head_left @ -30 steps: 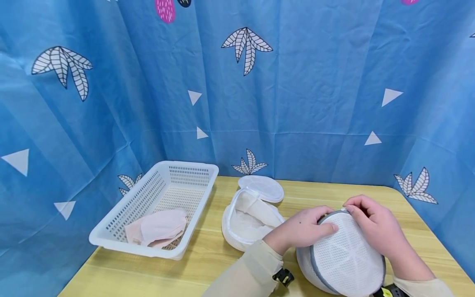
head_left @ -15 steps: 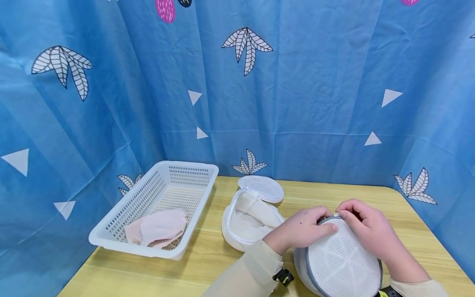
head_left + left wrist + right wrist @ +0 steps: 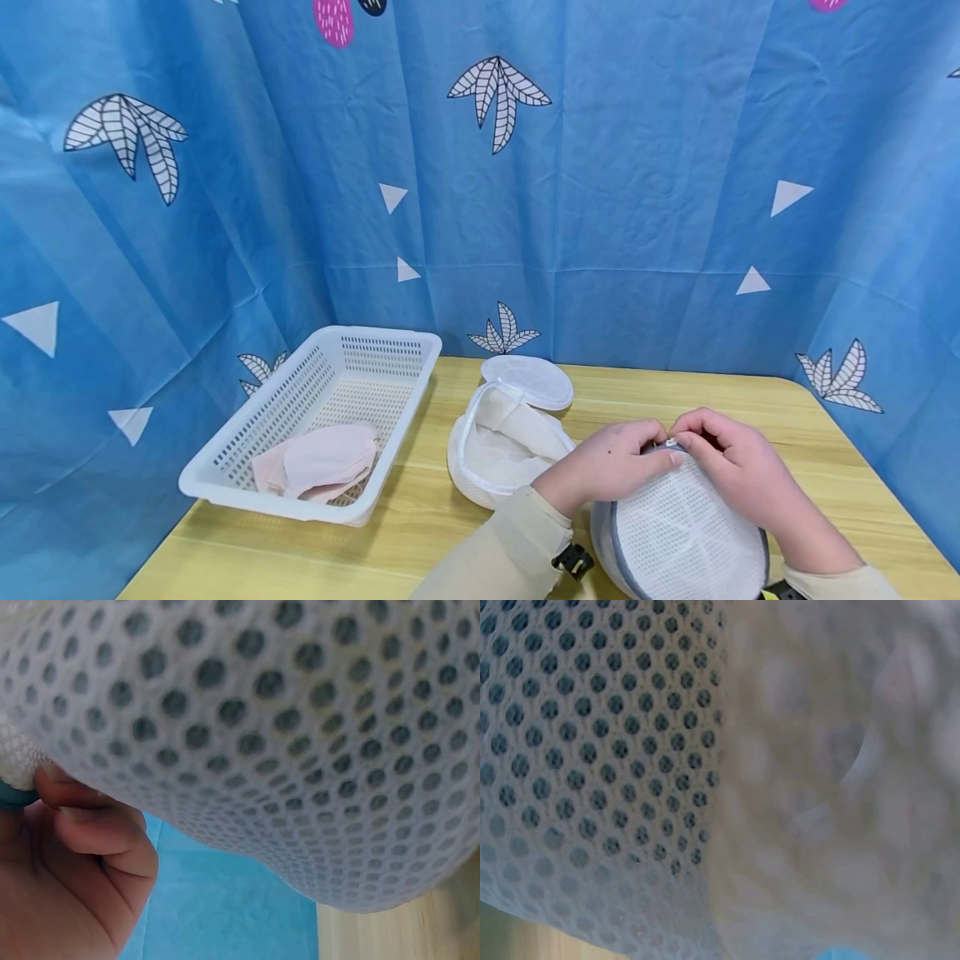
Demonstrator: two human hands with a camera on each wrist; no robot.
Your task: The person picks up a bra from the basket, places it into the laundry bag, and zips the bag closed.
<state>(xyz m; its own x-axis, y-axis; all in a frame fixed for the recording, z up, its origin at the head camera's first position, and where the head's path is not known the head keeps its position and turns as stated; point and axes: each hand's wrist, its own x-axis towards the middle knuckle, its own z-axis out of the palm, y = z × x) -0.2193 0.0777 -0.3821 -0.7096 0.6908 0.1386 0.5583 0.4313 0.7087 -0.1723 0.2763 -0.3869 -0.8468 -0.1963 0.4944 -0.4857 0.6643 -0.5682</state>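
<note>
With the left hand [image 3: 611, 463] I am pinching the grey-trimmed edge of a white mesh laundry bag [image 3: 686, 537] between thumb and curled fingers. With the right hand [image 3: 738, 467] I am pinching that edge just beside it, at a small white zipper tab [image 3: 671, 442]; from here I cannot tell whether those fingers are gripping tab or trim. The bag is leaning, its round face pointing up at my head camera, near the right of the table [image 3: 637, 387]. Left of it, a second mesh bag [image 3: 467, 475] is standing open, its lid [image 3: 528, 382] lying back; farther left, a white plastic basket [image 3: 273, 503] is holding pink cloth [image 3: 330, 458].
</note>
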